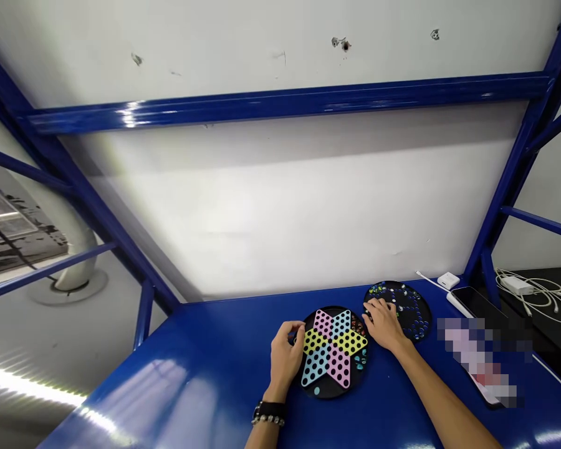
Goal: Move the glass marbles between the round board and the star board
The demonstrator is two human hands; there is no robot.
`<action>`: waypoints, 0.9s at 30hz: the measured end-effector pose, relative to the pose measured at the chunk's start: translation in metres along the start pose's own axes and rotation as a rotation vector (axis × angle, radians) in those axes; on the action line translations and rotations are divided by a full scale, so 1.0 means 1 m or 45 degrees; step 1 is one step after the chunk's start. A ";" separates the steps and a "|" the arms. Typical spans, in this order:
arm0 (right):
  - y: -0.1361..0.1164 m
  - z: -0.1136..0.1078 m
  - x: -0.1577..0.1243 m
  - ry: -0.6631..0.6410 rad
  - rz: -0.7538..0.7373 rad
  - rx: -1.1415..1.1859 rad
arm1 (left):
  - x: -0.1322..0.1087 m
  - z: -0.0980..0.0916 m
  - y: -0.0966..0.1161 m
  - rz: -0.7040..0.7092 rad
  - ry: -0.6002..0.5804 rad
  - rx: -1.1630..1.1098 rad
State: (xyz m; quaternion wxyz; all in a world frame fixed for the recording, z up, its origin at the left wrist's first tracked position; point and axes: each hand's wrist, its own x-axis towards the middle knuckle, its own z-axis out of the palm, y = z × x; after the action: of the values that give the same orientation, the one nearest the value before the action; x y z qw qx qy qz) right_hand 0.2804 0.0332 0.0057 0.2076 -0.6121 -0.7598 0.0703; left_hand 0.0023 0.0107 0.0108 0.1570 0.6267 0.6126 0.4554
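Note:
A round black Chinese checkers board (334, 349) with a pastel six-pointed star lies on the blue table. My left hand (286, 352) rests at its left edge, fingers curled against the rim; whether they hold anything is hidden. Small coloured marbles (361, 358) sit along the board's right rim. Just beyond it lies a second round black board (411, 312) with marbles in its holes. My right hand (382, 324) lies over that board's left part, fingers bent down among the marbles and hiding what is under them.
The blue metal table (215, 368) has a blue frame (280, 103) above it, against a white wall. At the right lie a phone (477, 305), a white charger (449, 280) and a pixelated, blurred object (477, 358). White cables (528, 288) lie on a black surface beyond the table's right edge.

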 end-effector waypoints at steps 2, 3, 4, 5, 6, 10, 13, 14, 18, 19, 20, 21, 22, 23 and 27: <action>0.001 0.001 -0.001 0.026 -0.004 0.013 | 0.000 0.000 -0.001 0.009 0.001 0.003; 0.002 0.001 -0.001 0.033 0.003 0.019 | 0.000 0.000 -0.001 0.011 0.001 0.004; 0.003 0.000 -0.001 0.039 0.016 0.024 | 0.000 0.001 -0.002 0.011 0.002 0.005; 0.004 -0.001 -0.001 0.042 0.032 0.027 | -0.001 0.001 -0.003 0.012 0.002 0.005; 0.005 -0.001 -0.001 0.043 0.049 0.030 | -0.001 0.001 -0.003 0.012 0.003 0.005; 0.009 -0.005 -0.002 0.013 0.107 0.100 | -0.001 0.002 -0.005 0.014 0.000 0.002; 0.013 -0.008 -0.002 -0.040 0.105 0.228 | -0.001 0.002 -0.005 0.014 -0.002 0.002; 0.014 -0.009 -0.002 -0.056 0.099 0.267 | -0.001 0.002 -0.005 0.013 -0.002 0.002; 0.019 -0.013 -0.002 -0.090 0.090 0.338 | 0.000 0.002 -0.006 0.007 -0.007 0.000; 0.020 -0.014 -0.002 -0.091 0.083 0.342 | 0.000 0.002 -0.006 0.006 -0.004 0.000; 0.021 -0.014 -0.002 -0.091 0.072 0.345 | 0.000 0.002 -0.006 0.007 -0.003 0.001; 0.020 -0.014 -0.003 -0.088 0.057 0.341 | 0.000 0.002 -0.005 0.008 -0.001 0.003; 0.020 -0.014 -0.004 -0.080 0.045 0.326 | -0.001 0.002 -0.005 0.010 0.002 0.006; 0.019 -0.014 -0.004 -0.066 0.035 0.299 | -0.001 0.002 -0.005 0.011 0.006 0.008; 0.014 -0.017 -0.007 0.009 0.043 0.199 | -0.001 0.002 -0.004 0.019 0.018 0.010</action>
State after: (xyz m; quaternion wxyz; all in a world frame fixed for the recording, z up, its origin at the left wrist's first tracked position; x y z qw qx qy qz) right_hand 0.3006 0.0274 0.0142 0.2560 -0.6070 -0.7409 0.1307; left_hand 0.0014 0.0114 0.0071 0.1467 0.6285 0.6109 0.4585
